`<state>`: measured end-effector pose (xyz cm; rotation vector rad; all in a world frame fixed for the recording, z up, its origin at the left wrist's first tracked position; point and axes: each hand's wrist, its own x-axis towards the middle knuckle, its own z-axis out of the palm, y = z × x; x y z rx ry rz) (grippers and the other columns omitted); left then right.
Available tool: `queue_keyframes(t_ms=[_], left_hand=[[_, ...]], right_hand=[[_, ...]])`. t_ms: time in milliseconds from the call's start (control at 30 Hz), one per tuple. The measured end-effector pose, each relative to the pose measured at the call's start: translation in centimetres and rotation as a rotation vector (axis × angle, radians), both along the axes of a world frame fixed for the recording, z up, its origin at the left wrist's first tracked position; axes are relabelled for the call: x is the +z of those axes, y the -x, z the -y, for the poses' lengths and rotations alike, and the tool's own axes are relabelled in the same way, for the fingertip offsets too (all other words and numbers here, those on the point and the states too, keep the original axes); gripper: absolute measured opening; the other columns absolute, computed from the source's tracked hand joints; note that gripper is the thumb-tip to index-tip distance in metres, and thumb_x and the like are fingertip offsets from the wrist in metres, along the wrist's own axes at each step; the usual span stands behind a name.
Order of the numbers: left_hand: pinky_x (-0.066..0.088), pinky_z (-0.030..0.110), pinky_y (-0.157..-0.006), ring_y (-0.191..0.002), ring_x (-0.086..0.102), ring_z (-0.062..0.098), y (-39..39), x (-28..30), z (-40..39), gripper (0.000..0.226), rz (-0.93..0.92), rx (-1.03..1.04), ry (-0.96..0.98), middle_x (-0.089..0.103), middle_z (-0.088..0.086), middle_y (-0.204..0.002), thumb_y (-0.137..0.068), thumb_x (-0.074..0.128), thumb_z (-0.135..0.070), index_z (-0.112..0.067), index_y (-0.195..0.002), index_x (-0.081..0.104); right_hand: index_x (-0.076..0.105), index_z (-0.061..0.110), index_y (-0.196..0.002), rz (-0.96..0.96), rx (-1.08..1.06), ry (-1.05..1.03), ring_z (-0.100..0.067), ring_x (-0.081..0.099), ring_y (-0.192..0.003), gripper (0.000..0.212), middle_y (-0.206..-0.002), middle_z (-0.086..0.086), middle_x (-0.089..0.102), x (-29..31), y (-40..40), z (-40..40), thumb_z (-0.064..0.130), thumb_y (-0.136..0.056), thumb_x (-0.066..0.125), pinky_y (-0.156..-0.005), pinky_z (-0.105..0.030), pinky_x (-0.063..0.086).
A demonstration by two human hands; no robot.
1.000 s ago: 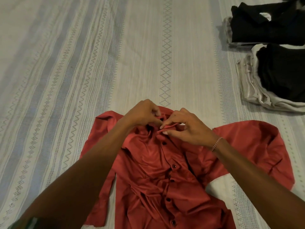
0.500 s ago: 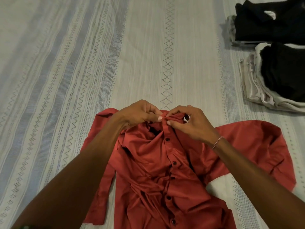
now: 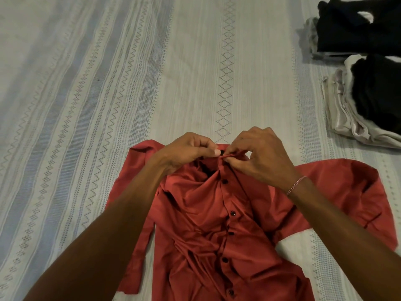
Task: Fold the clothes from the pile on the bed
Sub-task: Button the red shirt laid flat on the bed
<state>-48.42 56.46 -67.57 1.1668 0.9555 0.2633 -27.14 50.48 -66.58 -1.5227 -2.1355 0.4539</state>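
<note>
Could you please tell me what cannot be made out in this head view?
- Collar of the red shirt: covered by the left hand and right hand.
- Shirt hem: cut off by the bottom edge.
- Folded dark clothes: cut off by the right edge.

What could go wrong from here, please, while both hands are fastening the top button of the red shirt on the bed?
The red shirt lies bunched and creased below the collar, so folding it as it is would likely set wrinkles. The top button, pinched between the left hand and the right hand, could slip from the twisted placket. The right sleeve is doubled over and may fold unevenly.
</note>
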Motion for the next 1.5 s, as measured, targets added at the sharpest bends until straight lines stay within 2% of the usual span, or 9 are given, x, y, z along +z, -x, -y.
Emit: queue_keyframes(t_ms=[400, 633, 767, 833, 967, 1100, 1233, 1333, 1500], left_hand=[[0.052, 0.026, -0.082, -0.084, 0.070, 0.015, 0.0, -1.2, 0.6, 0.010, 0.036, 0.085, -0.087, 0.074, 0.006, -0.085, -0.095, 0.065, -0.007, 0.000, -0.090, 0.071], [0.053, 0.025, -0.077, -0.080, 0.071, 0.016, -0.3, -1.4, 1.2, 0.014, 0.040, 0.133, -0.132, 0.074, 0.007, -0.082, -0.094, 0.067, -0.011, -0.004, -0.083, 0.073], [0.054, 0.037, -0.083, -0.080, 0.066, 0.025, -0.1, -1.4, 1.4, 0.018, 0.026, 0.075, -0.162, 0.071, 0.022, -0.087, -0.088, 0.075, -0.018, 0.000, -0.087, 0.074], [0.051, 0.036, -0.076, -0.075, 0.061, 0.025, -0.2, -1.3, 1.6, 0.016, -0.027, 0.034, -0.214, 0.069, 0.028, -0.090, -0.080, 0.083, -0.016, -0.006, -0.091, 0.076], [0.050, 0.025, -0.070, -0.069, 0.061, 0.015, -0.4, -1.3, 1.8, 0.007, -0.066, 0.018, -0.312, 0.072, 0.020, -0.087, -0.085, 0.078, -0.011, -0.010, -0.092, 0.077], [0.046, 0.035, -0.068, -0.067, 0.056, 0.019, -0.3, -1.6, 1.9, 0.006, -0.127, -0.046, -0.419, 0.069, 0.019, -0.082, -0.090, 0.074, -0.015, -0.010, -0.093, 0.075], [0.040, 0.029, -0.063, -0.062, 0.045, 0.009, -0.8, -1.7, 2.4, 0.006, -0.166, -0.066, -0.557, 0.056, 0.007, -0.068, -0.091, 0.069, -0.010, -0.009, -0.086, 0.066], [0.041, 0.029, -0.064, -0.065, 0.048, 0.021, -0.8, -1.5, 2.6, 0.004, -0.150, -0.112, -0.612, 0.061, 0.011, -0.074, -0.093, 0.068, -0.010, -0.008, -0.089, 0.068], [0.047, 0.034, -0.070, -0.073, 0.056, 0.021, -1.0, -1.6, 2.5, 0.004, -0.179, -0.126, -0.699, 0.066, 0.002, -0.077, -0.093, 0.070, -0.017, -0.013, -0.095, 0.071]], right_hand=[[0.074, 0.034, -0.072, -0.244, -0.274, 0.154, -0.001, 0.066, -0.072, 0.010, -0.073, 0.021, 0.069, -0.9, 1.5, 0.6, 0.040, -0.072, 0.083, -0.070, -0.033, 0.056], [0.080, 0.034, -0.088, -0.405, -0.349, 0.183, 0.000, 0.069, -0.082, 0.011, -0.085, 0.019, 0.074, -2.0, 1.8, 1.7, 0.033, -0.078, 0.084, -0.077, -0.029, 0.059], [0.081, 0.033, -0.092, -0.443, -0.362, 0.241, -0.002, 0.070, -0.085, 0.013, -0.086, 0.017, 0.075, -2.2, 1.6, 2.2, 0.028, -0.079, 0.084, -0.077, -0.030, 0.059], [0.081, 0.032, -0.090, -0.474, -0.372, 0.293, -0.001, 0.070, -0.086, 0.012, -0.087, 0.017, 0.075, -2.3, 1.3, 2.1, 0.027, -0.079, 0.084, -0.080, -0.032, 0.060], [0.080, 0.026, -0.089, -0.519, -0.336, 0.384, -0.001, 0.071, -0.085, 0.011, -0.087, 0.016, 0.076, -2.1, 1.0, 2.0, 0.024, -0.079, 0.085, -0.082, -0.031, 0.060], [0.080, 0.020, -0.094, -0.543, -0.275, 0.413, -0.001, 0.071, -0.087, 0.014, -0.090, 0.013, 0.076, -2.4, 0.8, 2.1, 0.020, -0.081, 0.085, -0.084, -0.024, 0.058], [0.078, 0.018, -0.097, -0.598, -0.207, 0.484, -0.002, 0.071, -0.087, 0.012, -0.092, 0.010, 0.076, -2.6, 0.2, 2.1, 0.017, -0.086, 0.080, -0.080, -0.019, 0.053], [0.076, 0.016, -0.097, -0.625, -0.131, 0.544, 0.003, 0.066, -0.076, 0.006, -0.085, 0.012, 0.074, -2.2, -0.3, 2.1, 0.014, -0.092, 0.073, -0.072, -0.011, 0.047], [0.072, 0.023, -0.093, -0.553, -0.086, 0.542, 0.003, 0.060, -0.069, 0.008, -0.079, 0.014, 0.069, -2.5, -0.6, 2.1, 0.021, -0.098, 0.065, -0.070, -0.011, 0.044]])
